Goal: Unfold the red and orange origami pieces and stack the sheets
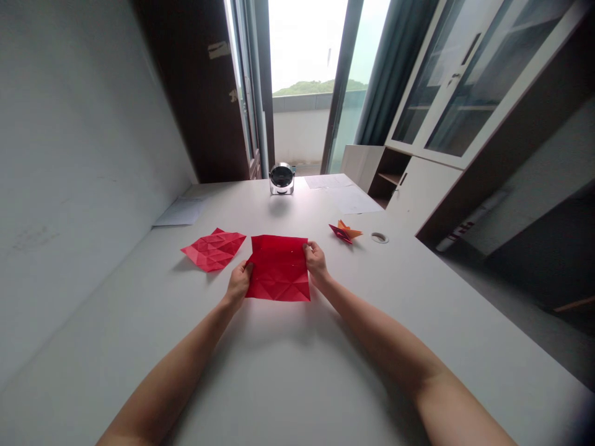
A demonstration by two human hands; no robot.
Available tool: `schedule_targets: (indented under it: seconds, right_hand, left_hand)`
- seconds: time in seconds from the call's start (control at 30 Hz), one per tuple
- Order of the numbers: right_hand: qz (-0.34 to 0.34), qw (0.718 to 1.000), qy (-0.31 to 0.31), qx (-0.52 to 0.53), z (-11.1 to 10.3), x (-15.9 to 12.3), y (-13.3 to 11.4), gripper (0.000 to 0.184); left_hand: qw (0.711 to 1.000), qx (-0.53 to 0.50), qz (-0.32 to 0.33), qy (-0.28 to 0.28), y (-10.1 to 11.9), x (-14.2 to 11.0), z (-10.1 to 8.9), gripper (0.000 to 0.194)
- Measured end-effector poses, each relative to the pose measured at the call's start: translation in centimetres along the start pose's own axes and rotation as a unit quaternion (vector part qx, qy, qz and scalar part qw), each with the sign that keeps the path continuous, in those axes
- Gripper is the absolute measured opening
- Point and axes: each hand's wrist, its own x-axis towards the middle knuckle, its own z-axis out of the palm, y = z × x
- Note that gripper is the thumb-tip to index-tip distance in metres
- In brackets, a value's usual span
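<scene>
The left hand point(238, 284) and the right hand point(317, 263) hold a red sheet point(279, 269) between them above the desk point(297, 378). Each grip pinches a side edge of it, the left lower down, the right near the far corner, with the thumbs on the side facing the person. Creases cross the sheet, plainest along its lower part.

On the desk, just left of the sheet, lies a creased red paper point(214, 249), its surface uneven. To the right are an orange and red folded paper point(344, 233) with pointed tips and, beside it, a small ring point(379, 241). Farther back stands a round black device point(282, 176) in a silver frame. White papers point(356, 200) lie near the far right edge, and more pages point(180, 212) lie by the wall point(83, 155) at left.
</scene>
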Motion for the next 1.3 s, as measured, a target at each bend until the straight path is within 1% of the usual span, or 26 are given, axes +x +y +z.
schedule_targets:
  seconds: [0.13,0.2,0.27,0.37,0.43,0.47,0.57,0.63,0.67,0.73,0.8,0.83,0.9,0.97,1.03,1.13,1.2,1.3]
  right_hand:
    - [-0.001,1.000,-0.005,-0.006,-0.1,0.0,-0.2,0.034]
    - [0.003,1.000,-0.010,-0.016,-0.2,0.0,-0.2,0.034]
    - [-0.001,1.000,-0.015,-0.024,-0.2,0.0,-0.2,0.033]
    - [-0.003,0.999,-0.028,-0.031,-0.2,0.1,0.1,0.030]
    - [0.004,0.999,-0.035,-0.035,-0.1,0.1,0.2,0.028]
    - [0.008,0.999,-0.037,-0.037,-0.1,0.1,0.2,0.028]
    - [0.017,0.998,-0.043,-0.043,0.1,0.0,0.2,0.027]
    - [0.018,0.997,-0.052,-0.045,0.2,-0.1,0.2,0.027]
    - [0.018,0.997,-0.057,-0.046,0.3,-0.1,0.2,0.027]
    - [0.020,0.996,-0.067,-0.049,0.4,-0.2,0.3,0.027]
    - [0.022,0.995,-0.075,-0.055,0.4,-0.3,0.4,0.027]
    - [0.023,0.995,-0.078,-0.058,0.5,-0.4,0.4,0.027]
    - [0.024,0.994,-0.082,-0.066,0.5,-0.4,0.6,0.027]
    - [0.023,0.994,-0.082,-0.074,0.5,-0.4,0.7,0.027]
    - [0.023,0.993,-0.082,-0.081,0.4,-0.3,0.8,0.028]
    - [0.022,0.993,-0.086,-0.083,0.3,-0.3,0.9,0.027]
    - [0.021,0.993,-0.089,-0.081,0.3,-0.3,0.8,0.026]
    - [0.021,0.993,-0.092,-0.076,0.4,-0.4,0.7,0.026]
  left_hand:
    - [0.999,-0.001,-0.029,-0.023,0.4,0.1,-0.3,0.043]
    - [0.999,0.012,-0.027,-0.015,0.2,0.1,-0.5,0.042]
    - [1.000,0.022,-0.007,0.011,0.0,0.3,-0.8,0.040]
    - [0.997,0.008,0.045,0.059,-0.3,1.1,-1.6,0.033]
    - [0.990,-0.020,0.082,0.112,-0.2,2.0,-2.5,0.026]
    - [0.985,-0.038,0.089,0.140,0.0,2.5,-3.0,0.023]
    - [0.969,-0.111,0.069,0.208,1.1,4.0,-5.0,0.012]
    - [0.945,-0.139,0.049,0.291,2.2,4.7,-6.5,0.006]
    - [0.938,-0.141,0.046,0.314,2.8,5.0,-7.3,0.006]
    - [0.934,-0.141,0.029,0.327,3.8,5.4,-9.0,0.011]
    - [0.926,-0.138,-0.015,0.352,4.5,5.6,-10.7,0.017]
    - [0.924,-0.131,-0.025,0.357,4.6,5.7,-11.6,0.019]
    - [0.922,-0.114,-0.030,0.370,4.5,5.9,-13.1,0.022]
    - [0.924,-0.083,-0.021,0.373,4.1,6.2,-14.2,0.026]
    - [0.924,-0.043,-0.022,0.379,3.4,6.4,-14.8,0.026]
    - [0.930,-0.003,-0.016,0.366,2.4,6.8,-15.2,0.026]
    - [0.932,0.005,0.001,0.362,1.9,7.1,-15.4,0.029]
    - [0.924,0.011,0.033,0.380,1.3,7.4,-15.9,0.037]
